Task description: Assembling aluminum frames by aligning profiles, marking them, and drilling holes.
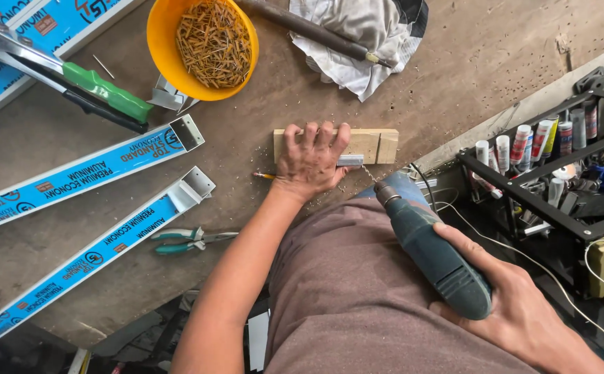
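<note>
Down at the near edge of the counter, the left hand lies flat over a small wooden block, fingers spread and pressing down on the wood and on a short silvery metal piece that sticks out from under the palm at the block's near side. The right hand is clenched around the grip of a blue-green power drill, fingers wrapped tight on the handle. The drill slants up toward the block, and its thin twisted bit meets the end of the metal piece just beside the left thumb. A white cord trails from the drill side toward the right. Fine chips lie scattered on the counter around the block. A pencil pokes out just left of the left wrist. Further left lie green-handled pliers, and two long metal channels wrapped in blue film run off toward the left edge. At the far side stands an orange bowl full of nails, with a crumpled white cloth beside it. To the right, below the counter edge, a black rack holds a row of tubes
</note>
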